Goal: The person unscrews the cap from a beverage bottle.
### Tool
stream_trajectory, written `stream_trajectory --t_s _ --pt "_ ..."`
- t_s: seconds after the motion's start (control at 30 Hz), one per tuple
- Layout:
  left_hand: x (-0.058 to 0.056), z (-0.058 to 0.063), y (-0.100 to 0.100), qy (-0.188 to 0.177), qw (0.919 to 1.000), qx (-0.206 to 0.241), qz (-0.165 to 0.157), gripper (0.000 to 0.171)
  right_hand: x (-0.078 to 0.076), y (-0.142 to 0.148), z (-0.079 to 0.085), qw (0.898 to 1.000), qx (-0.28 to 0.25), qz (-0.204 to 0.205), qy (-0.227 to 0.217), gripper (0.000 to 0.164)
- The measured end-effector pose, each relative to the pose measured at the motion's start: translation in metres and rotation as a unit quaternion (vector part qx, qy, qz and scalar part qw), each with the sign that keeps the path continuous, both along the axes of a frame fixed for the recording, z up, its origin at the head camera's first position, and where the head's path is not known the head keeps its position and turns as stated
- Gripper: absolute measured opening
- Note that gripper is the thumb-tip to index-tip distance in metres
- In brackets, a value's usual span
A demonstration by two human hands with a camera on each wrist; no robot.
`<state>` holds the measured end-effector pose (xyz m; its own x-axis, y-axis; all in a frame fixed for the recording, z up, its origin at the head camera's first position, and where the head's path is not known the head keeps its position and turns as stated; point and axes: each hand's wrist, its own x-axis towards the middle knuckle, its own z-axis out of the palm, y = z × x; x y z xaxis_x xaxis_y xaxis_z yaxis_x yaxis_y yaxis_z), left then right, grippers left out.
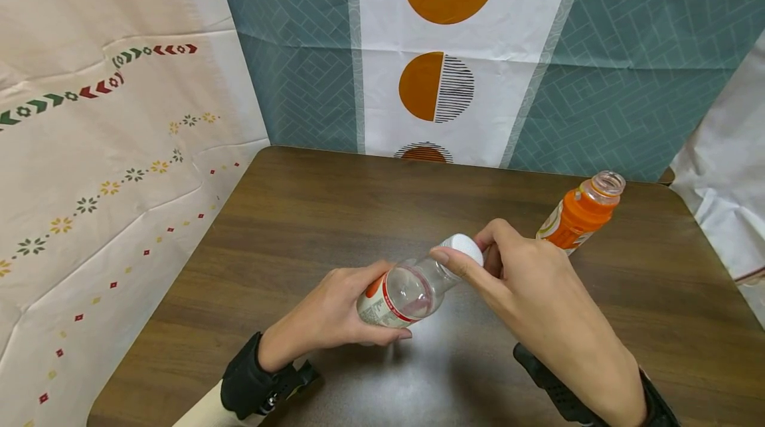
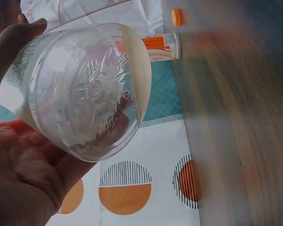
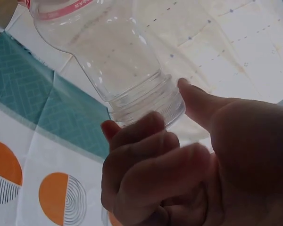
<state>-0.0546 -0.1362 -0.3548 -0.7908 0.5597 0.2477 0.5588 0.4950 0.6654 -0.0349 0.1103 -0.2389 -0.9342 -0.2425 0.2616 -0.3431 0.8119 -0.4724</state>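
A clear plastic bottle (image 1: 412,291) with a red-edged label is held tilted above the table, its neck pointing up and to the right. My left hand (image 1: 340,307) grips it around the label, thumb on the near side. On its mouth sits a white cap (image 1: 465,249), which my right hand (image 1: 526,281) pinches between thumb and fingers. From below, the left wrist view shows the bottle's base (image 2: 94,89), with a little pale liquid along its lower side. Close up in the right wrist view, the fingers (image 3: 146,174) curl by the cap.
Behind my right hand stands an uncapped bottle of orange drink (image 1: 582,211). A small orange cap (image 2: 176,17) lies on the wooden table (image 1: 269,228). Patterned cloths hang behind the table (image 1: 299,82) and along its left side (image 1: 119,148).
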Motion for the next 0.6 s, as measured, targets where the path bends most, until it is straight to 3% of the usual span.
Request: stream_trajectory --t_s 0.3,0.6 --pt "0.0 -0.001 0.0 -0.008 1.0 -0.002 0.002 0.058 -0.007 0.003 -0.007 0.999 -0.003 0.036 0.026 0.032" --pt "-0.001 -0.001 0.0 -0.01 0.9999 0.002 -0.002 0.057 -0.012 0.008 -0.006 0.998 -0.007 0.066 0.009 0.028"
